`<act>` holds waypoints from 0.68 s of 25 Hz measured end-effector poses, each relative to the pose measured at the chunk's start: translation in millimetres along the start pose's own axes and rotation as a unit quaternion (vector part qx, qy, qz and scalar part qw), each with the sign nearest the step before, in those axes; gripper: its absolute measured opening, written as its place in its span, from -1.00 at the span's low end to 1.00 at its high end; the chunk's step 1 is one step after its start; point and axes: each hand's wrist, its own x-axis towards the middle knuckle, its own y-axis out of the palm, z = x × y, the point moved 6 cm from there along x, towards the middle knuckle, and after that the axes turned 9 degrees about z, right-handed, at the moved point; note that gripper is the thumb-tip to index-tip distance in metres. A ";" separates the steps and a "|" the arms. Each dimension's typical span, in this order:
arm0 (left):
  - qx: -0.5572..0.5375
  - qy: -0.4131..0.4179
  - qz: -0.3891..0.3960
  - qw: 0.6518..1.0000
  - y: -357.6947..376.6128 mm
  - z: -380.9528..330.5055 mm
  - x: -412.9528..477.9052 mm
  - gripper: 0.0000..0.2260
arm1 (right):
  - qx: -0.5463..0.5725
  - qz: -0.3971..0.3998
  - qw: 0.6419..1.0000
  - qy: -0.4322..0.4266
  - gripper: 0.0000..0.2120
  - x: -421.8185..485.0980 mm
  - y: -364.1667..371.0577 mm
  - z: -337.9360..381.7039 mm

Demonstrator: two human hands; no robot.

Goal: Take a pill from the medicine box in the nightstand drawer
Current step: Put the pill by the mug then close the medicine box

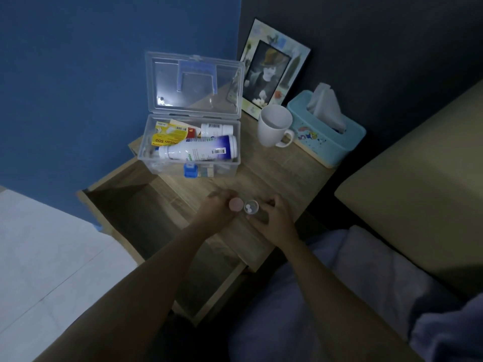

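Dim bedroom view from my head cam. My left hand [218,209] sits just below frame centre, grip clenched around a small round pinkish cap [236,204]. My right hand [274,220] is right beside it, grip grasping a small clear pill bottle [251,208], mouth open and facing up, two white pills [249,207] visible inside. Cap and bottle mouth nearly touch, both over the front edge of the wooden nightstand surface [274,173].

Above the hands, centre of frame, the clear plastic medicine box [192,150] stands on the surface with its hinged lid [194,84] upright and open, blue handle on the lid. Inside: a large white bottle with blue label [200,151] lying on its side, a smaller white bottle [217,129] behind it, a yellow carton [171,135] at the left. A blue latch sits at the box front.

Right of the box, a white ceramic mug [274,125], handle toward lower right. Behind it, a picture frame [274,66] leans on the dark wall. Further right, a light-blue tissue box [326,134] with a tissue sticking out.

Lower left of the hands, the wooden nightstand drawer [146,218] is pulled open; interior dark, can't tell contents. Beige bed [418,192] at right edge.
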 end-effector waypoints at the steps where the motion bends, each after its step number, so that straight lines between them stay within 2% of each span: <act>1: 0.002 0.003 -0.003 1.000 -0.4 -0.8 -0.9 -0.60 | 0.011 -0.002 1.000 0.005 -0.55 0.1 -0.3 -0.8; 5: 0.013 0.016 0.003 1.000 -1.0 -0.7 -4.7 -0.57 | 0.061 -0.011 0.998 0.005 -0.49 -0.2 -0.3 -1.8; 11: 0.043 0.002 0.022 0.999 7.0 -6.3 3.2 -0.57 | 0.097 -0.019 0.995 0.002 -0.59 -1.1 -1.2 -2.2; 15: 0.035 -0.003 0.000 0.999 3.6 1.8 -3.0 -0.52 | 0.106 0.011 0.994 0.024 -0.47 -3.3 -0.1 -7.6; 17: 0.078 0.010 -0.018 0.997 -1.3 12.2 -6.3 -0.56 | 0.142 -0.009 0.989 0.046 -0.54 0.6 -7.4 -7.6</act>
